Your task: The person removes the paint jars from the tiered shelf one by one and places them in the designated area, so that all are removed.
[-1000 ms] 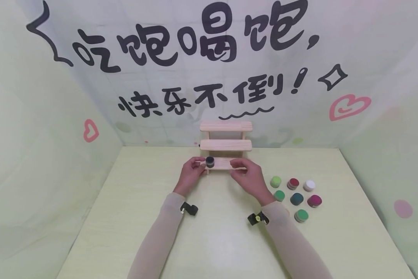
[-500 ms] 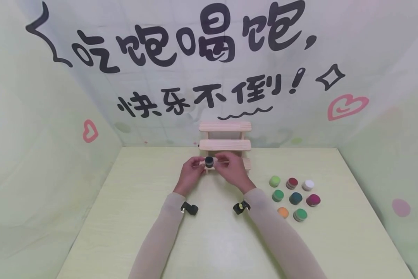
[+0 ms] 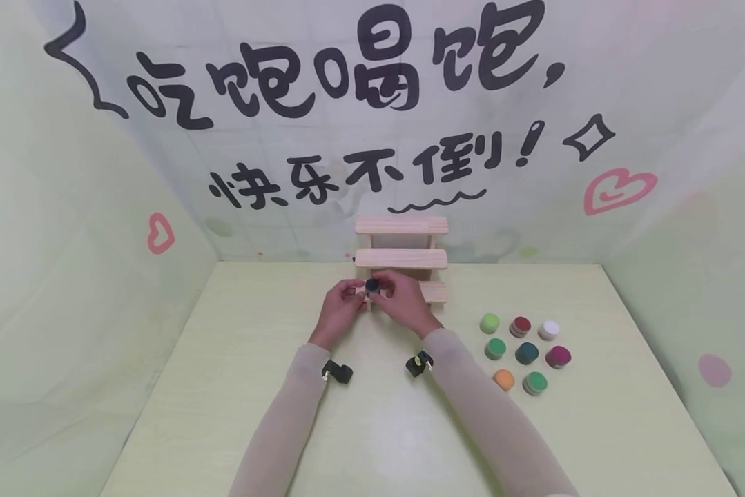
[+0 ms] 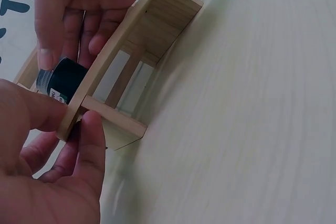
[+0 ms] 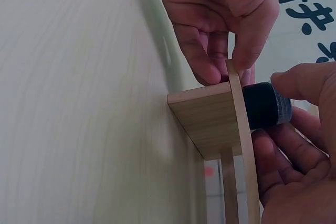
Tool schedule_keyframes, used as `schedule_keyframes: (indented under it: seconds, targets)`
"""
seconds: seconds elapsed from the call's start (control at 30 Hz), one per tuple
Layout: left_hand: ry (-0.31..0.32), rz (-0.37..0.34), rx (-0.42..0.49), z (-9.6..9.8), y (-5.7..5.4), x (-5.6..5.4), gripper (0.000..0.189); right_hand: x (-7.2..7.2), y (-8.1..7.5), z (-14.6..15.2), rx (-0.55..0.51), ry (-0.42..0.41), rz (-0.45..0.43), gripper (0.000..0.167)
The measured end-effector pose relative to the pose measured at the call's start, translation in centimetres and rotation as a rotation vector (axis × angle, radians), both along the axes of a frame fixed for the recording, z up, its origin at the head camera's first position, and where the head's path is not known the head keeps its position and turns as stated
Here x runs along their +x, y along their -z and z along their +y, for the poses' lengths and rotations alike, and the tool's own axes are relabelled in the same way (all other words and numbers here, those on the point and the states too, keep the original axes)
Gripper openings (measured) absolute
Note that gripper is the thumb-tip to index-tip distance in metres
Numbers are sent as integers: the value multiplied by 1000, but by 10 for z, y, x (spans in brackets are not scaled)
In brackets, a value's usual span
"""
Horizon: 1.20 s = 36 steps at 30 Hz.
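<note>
A small dark paint jar stands upright at the left end of the lowest tier of a three-tier wooden stand. My right hand holds the jar, thumb against its ridged rim and fingers round its side, as the right wrist view shows. My left hand pinches the left end of that lowest shelf board, with fingers above and below the wood. Part of a white label shows on the jar's side. The right hand hides some of the board in the head view.
Several paint jars with light green, red, white, green, teal, magenta and orange tops, among them a teal jar, stand on the table to the right. Behind the stand hangs a white cloth backdrop with black lettering.
My right hand has moved left from the right part of the lowest shelf and now holds the dark paint jar. The left hand has stayed at the shelf's end.
</note>
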<state>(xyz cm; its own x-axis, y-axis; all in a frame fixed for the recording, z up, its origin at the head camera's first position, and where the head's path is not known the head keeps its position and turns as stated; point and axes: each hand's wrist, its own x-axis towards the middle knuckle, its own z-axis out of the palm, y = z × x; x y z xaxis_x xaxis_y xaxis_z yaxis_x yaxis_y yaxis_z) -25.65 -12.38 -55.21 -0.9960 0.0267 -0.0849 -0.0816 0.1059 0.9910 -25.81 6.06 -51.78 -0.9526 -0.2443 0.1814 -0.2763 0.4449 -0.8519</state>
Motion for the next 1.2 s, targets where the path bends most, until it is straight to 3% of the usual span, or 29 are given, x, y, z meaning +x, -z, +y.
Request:
schedule_keyframes:
  seconds: [0.27,0.53,0.9,1.2]
  targets:
    - [-2,-2,-5,0,-1,0,29,2,-1,-1,16,-3,27,41]
    - [-7,-8,-13,-1,0,0,27,14,-1,7,-46,18,4,39]
    - [-10,-28,-19,0,1,-2,27,29,-13,21,-138,-26,38,39]
    - [-10,-31,-23,0,-2,-2,28,41,-25,38,-84,-41,96,37]
